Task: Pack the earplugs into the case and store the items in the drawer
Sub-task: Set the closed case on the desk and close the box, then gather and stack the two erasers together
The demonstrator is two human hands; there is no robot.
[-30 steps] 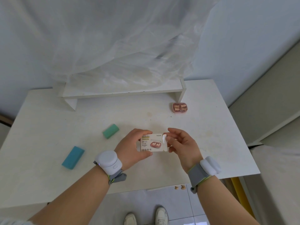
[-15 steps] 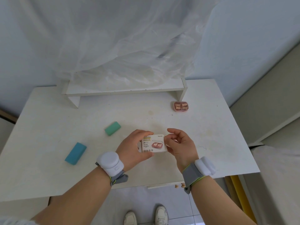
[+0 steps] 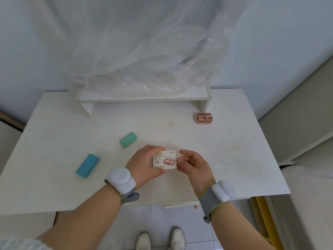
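Above the front middle of the white table (image 3: 234, 150), my left hand (image 3: 144, 165) grips a small white printed earplug box (image 3: 164, 160) by its left side. My right hand (image 3: 192, 165) has its fingertips against the box's right end, fingers curled. A pink earplug case (image 3: 204, 117) with a clear lid lies closed at the back right, near the shelf's leg. Any loose earplugs are out of sight.
A green block (image 3: 128, 139) and a blue block (image 3: 87, 165) lie left of my hands. A low white shelf (image 3: 144, 98) draped with clear plastic sheet (image 3: 153, 60) spans the back. A drawer front with a small knob (image 3: 196, 206) shows under the table's front edge.
The flap at the box's right end, held open by my right fingers a second ago, is now closed. Both hands and the box stay in about the same place.
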